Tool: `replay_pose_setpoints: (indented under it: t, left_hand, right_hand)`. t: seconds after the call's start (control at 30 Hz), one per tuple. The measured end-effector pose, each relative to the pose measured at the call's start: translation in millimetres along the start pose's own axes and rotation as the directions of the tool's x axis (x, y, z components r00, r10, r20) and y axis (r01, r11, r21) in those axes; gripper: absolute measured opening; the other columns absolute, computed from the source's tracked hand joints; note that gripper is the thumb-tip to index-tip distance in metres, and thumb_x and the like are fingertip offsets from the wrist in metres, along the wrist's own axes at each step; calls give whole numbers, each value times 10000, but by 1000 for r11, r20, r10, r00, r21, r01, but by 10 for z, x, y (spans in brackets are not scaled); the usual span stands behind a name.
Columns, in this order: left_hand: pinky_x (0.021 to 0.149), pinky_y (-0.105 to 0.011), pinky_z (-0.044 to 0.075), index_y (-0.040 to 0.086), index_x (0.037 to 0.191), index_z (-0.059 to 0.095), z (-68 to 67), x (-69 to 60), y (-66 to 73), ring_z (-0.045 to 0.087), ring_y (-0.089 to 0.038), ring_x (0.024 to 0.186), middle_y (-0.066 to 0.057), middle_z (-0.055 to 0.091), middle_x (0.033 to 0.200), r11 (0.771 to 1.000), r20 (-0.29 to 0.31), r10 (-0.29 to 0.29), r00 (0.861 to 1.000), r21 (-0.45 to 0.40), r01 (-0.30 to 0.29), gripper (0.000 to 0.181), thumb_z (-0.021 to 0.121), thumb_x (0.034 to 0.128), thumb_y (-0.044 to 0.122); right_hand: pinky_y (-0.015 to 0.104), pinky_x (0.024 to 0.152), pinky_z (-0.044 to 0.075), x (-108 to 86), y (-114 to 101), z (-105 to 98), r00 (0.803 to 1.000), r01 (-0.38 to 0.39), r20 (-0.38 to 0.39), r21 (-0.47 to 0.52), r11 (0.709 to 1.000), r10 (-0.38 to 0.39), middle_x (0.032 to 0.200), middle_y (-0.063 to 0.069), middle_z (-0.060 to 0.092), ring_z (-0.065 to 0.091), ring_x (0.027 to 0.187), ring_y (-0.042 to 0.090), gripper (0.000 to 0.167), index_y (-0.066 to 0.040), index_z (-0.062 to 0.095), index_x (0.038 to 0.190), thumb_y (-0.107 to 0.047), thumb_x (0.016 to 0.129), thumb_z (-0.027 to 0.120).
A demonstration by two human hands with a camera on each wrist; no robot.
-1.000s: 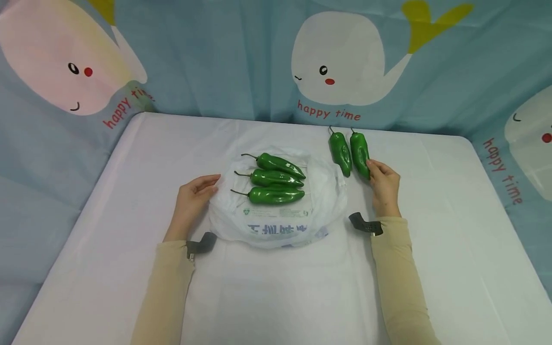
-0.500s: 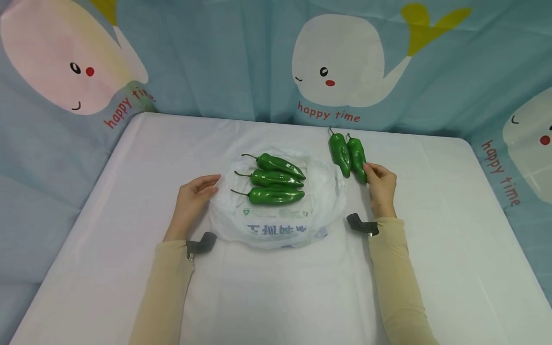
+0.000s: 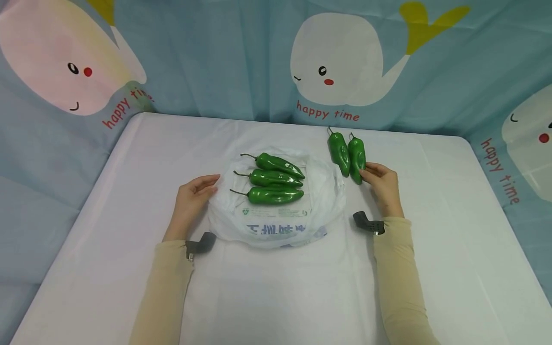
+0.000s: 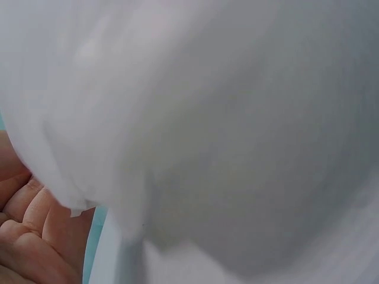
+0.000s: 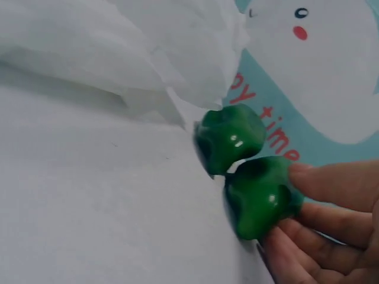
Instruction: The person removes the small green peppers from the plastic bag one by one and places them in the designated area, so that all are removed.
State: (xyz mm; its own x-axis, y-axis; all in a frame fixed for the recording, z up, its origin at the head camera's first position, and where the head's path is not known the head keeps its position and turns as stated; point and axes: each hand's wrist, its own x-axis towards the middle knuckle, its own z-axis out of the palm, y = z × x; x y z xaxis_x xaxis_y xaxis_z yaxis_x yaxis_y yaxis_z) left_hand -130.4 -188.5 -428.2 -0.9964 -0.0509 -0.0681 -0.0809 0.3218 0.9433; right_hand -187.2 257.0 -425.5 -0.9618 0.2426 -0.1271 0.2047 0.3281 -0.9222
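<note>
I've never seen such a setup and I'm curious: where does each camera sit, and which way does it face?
Head: worn on the head, facing forward and down over the plastic bag and green peppers; left fingers, right fingers and sleeves show.
Left wrist: on that wrist, facing the bag's blurred white side; left fingers at the left edge.
Right wrist: on that wrist, facing the two outer peppers; right fingers grip one.
Shared: head and right wrist both show that grip.
</note>
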Motion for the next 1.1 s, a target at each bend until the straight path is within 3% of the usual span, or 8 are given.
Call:
replay_pose_setpoints:
  t: [0.2, 0.37, 0.67, 0.87, 1.1]
  left_hand:
    - [871, -128, 447, 37, 1248, 604, -1, 4, -5, 605, -101, 1059, -116, 598, 1256, 1000, 4, 0, 1000, 2, 0, 329, 607, 928, 114]
    - [886, -145, 446, 48, 1253, 605, 0, 11, -3, 602, -144, 1081, -104, 598, 1258, 1000, 5, -17, 1000, 26, 17, 332, 607, 928, 120]
    - [883, -140, 446, 43, 1258, 599, 5, 2, 7, 600, -145, 1086, -117, 595, 1259, 999, 6, -29, 1000, 29, 28, 334, 600, 933, 118]
    - [899, -152, 440, 32, 1254, 599, 7, 2, 10, 589, -179, 1108, -127, 588, 1267, 999, 8, -17, 1000, 29, 17, 333, 600, 934, 125]
    - [894, -158, 447, 46, 1257, 601, 3, 2, 2, 594, -179, 1100, -113, 592, 1263, 999, 5, -27, 1000, 39, 26, 332, 601, 934, 123]
  right_hand:
    - [128, 702, 487, -10, 0, -102, 998, 5, 65, -36, 999, -3, 823, -137, 631, 604, 756, -11, 456, 86, 569, 1224, -183, 874, 684]
    - [112, 665, 492, -16, -5, -131, 994, 30, 105, -67, 997, -23, 785, -138, 619, 583, 735, -28, 440, 127, 569, 1191, -119, 852, 704]
    - [97, 714, 486, 35, 24, -25, 999, 49, -5, 6, 999, -49, 949, 21, 658, 594, 808, -18, 368, 94, 589, 1199, -19, 859, 673]
    - [102, 725, 486, 58, 55, 24, 997, 55, -63, 43, 998, -52, 935, 5, 674, 602, 804, -17, 337, 95, 605, 1174, -7, 859, 669]
    - [114, 750, 481, 66, 78, 62, 995, 68, -73, 49, 996, -64, 895, -55, 664, 611, 836, 4, 336, 87, 611, 1170, -17, 857, 676]
